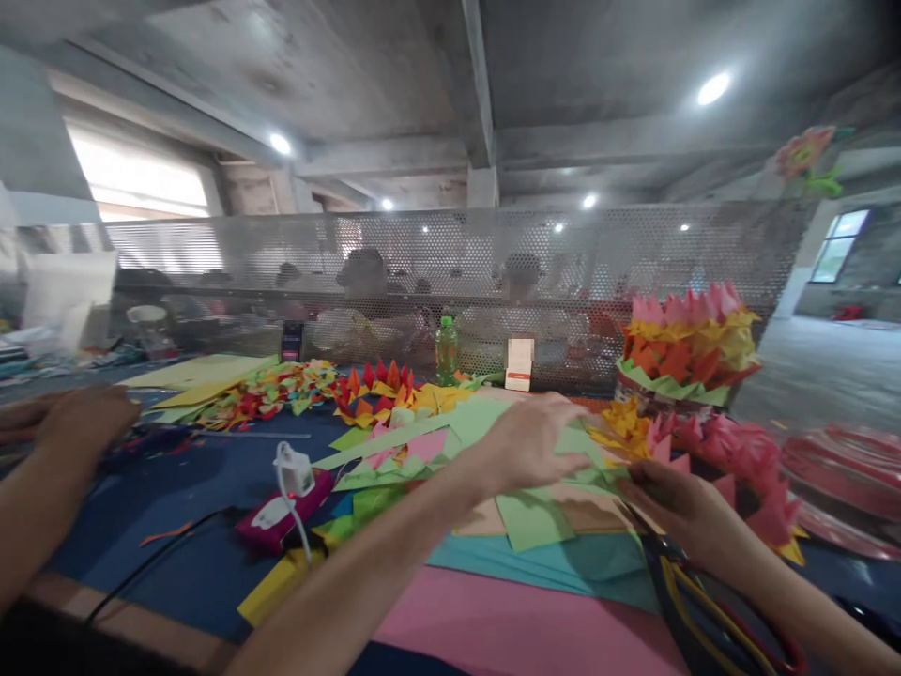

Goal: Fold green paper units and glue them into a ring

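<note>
My left hand (pixel 531 443) reaches over a loose pile of light green paper sheets (pixel 539 521), its fingers stretched out and blurred, with nothing visible in them. At the pile's right edge, my right hand (pixel 672 493) has its fingers pinched together at the edge of a green paper (pixel 598 477). A large pair of scissors (pixel 704 601) with dark handles lies under my right wrist, its blades pointing toward the papers. Beneath the green pile are blue paper sheets (pixel 542 565) and a broad pink sheet (pixel 521 620).
Folded paper flowers (pixel 746 455) and a stacked paper lotus (pixel 686 352) stand at right. A purple power strip (pixel 285 512) with a white charger sits left of centre. Behind are a green bottle (pixel 446 350) and a perforated screen (pixel 408 253). Another person's hands (pixel 84 422) are at far left.
</note>
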Available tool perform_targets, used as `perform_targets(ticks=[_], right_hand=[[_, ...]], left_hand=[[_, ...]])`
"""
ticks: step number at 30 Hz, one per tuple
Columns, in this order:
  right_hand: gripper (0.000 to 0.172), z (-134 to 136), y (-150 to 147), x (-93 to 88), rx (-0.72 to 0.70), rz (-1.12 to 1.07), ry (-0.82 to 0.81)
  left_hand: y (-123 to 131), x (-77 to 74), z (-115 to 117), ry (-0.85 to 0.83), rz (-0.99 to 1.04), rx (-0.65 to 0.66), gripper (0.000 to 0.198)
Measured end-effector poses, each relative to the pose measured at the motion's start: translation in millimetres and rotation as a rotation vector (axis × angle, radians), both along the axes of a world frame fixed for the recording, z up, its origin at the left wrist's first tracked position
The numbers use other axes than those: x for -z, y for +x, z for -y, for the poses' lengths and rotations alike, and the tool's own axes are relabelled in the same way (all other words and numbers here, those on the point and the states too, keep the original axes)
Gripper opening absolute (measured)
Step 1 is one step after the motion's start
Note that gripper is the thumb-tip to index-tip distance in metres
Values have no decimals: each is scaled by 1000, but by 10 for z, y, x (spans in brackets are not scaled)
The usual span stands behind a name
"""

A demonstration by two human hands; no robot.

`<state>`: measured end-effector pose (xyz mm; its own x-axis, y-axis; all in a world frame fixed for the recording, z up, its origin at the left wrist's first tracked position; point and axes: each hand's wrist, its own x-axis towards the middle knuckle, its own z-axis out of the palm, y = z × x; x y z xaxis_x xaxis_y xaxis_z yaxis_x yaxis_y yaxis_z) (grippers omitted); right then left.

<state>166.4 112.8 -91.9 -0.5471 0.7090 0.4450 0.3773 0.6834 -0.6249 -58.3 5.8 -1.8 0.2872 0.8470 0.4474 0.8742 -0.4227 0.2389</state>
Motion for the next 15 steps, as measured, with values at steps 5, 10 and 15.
perform_targets(ticks=[5, 10, 15], right_hand=[[30, -430, -290, -179, -7, 134, -15], [32, -618, -501, -261, 4, 160, -87], [26, -559, -335, -277, -20, 138, -123]], left_hand=[[-427, -10, 262, -23, 87, -166, 26], [-650, 277, 469, -105, 63, -256, 17], [-933, 415, 525, -136, 28, -405, 19]])
